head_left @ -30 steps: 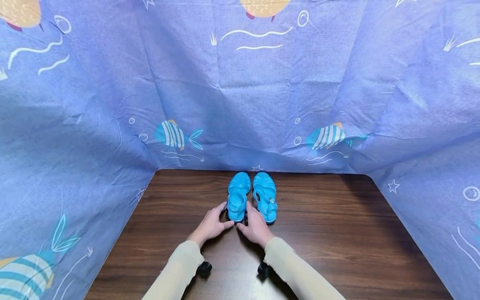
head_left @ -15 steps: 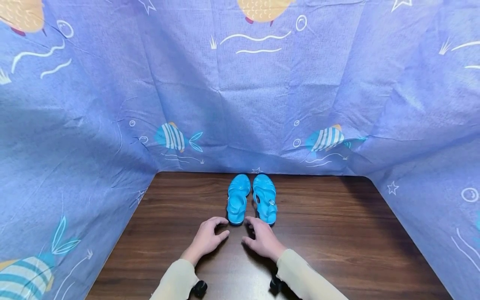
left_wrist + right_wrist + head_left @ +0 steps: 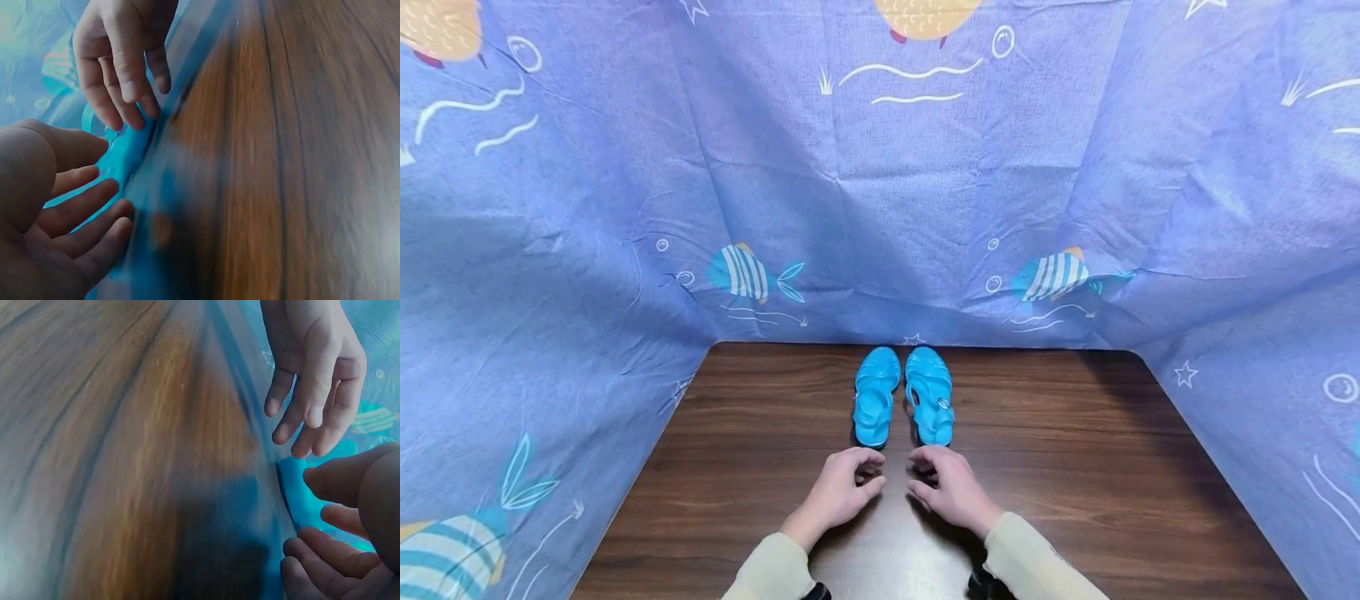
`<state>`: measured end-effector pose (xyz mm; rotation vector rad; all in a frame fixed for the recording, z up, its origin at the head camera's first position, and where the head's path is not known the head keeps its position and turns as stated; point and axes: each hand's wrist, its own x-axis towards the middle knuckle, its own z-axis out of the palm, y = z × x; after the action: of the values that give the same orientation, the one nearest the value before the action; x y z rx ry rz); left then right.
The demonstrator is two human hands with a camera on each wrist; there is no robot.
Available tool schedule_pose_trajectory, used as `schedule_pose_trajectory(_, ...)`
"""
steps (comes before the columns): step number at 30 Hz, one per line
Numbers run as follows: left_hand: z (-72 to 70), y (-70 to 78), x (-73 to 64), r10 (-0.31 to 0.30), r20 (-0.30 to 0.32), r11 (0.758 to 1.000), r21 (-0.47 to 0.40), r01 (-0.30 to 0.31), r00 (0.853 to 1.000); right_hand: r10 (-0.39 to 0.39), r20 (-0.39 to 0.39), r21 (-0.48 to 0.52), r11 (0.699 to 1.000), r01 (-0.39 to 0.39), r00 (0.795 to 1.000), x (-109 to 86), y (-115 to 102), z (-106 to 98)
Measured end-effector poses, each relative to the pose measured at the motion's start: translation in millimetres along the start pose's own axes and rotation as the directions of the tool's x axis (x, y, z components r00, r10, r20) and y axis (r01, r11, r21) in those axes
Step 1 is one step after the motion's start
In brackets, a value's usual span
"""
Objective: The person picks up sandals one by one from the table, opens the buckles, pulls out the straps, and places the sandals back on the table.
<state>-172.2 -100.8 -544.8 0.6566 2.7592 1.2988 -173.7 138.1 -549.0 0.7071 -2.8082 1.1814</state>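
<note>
Two bright blue sandals stand side by side near the table's far edge, toes pointing away: the left sandal [image 3: 877, 368] and the right sandal [image 3: 928, 367], whose side buckle shows. Just behind the heels, my left hand [image 3: 844, 485] hovers with loosely bent fingers and holds nothing. My right hand [image 3: 957, 490] mirrors it on the other side, its fingertips right below the right sandal's heel in the head view. In the left wrist view the left hand's fingers [image 3: 94, 206] are spread. Blue sandal parts [image 3: 300, 494] show behind the hands in the right wrist view.
The sandals and hands are over a dark brown wood-grain table [image 3: 1075, 467] with rounded far corners. A blue cloth [image 3: 910, 208] printed with fish, stars and waves hangs along the back and both sides. Dark wrist devices [image 3: 981, 582] sit under the pale sleeves.
Both hands have left the left sandal and drawn back toward the person. They are farther apart now, one behind each heel. The sandals keep their places on the table.
</note>
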Motion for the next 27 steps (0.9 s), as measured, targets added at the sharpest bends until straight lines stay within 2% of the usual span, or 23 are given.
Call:
schedule_pose_trajectory(4,7.3,9.4,4.8,-0.002,0.018,0.999,-0.042,0.002,1.000,0.015,-0.056,0.012,1.000,-0.014,0.998,-6.4,6,-10)
schedule_pose_trajectory(8,13.8,18.3,12.7,-0.002,0.051,0.999,-0.047,0.004,0.999,0.001,-0.165,0.022,1.000,0.003,0.986,-9.3,14,-23)
schedule_pose_trajectory(12,19.3,25.5,23.7,-0.057,0.074,0.998,-0.037,0.060,0.996,0.027,-0.249,-0.033,0.999,-0.037,0.968,-4.9,25,-33)
schedule_pose_trajectory(15,22.7,29.5,32.5,-0.121,0.076,0.992,-0.034,0.124,0.990,0.105,-0.225,-0.058,0.991,-0.120,0.969,1.3,34,-39)
schedule_pose_trajectory(19,29.0,31.9,45.2,-0.173,0.065,0.982,-0.067,0.178,0.983,0.199,-0.136,-0.058,0.976,-0.208,0.970,8.2,42,-43)
schedule_pose_trajectory(22,35.0,32.3,55.1,-0.192,0.060,0.977,-0.084,0.197,0.980,0.223,-0.092,-0.057,0.972,-0.229,0.970,12.3,48,-43)
schedule_pose_trajectory(27,42.9,33.1,69.9,-0.186,0.054,0.979,-0.077,0.190,0.981,0.213,-0.074,-0.036,0.976,-0.216,0.974,18.8,54,-44)
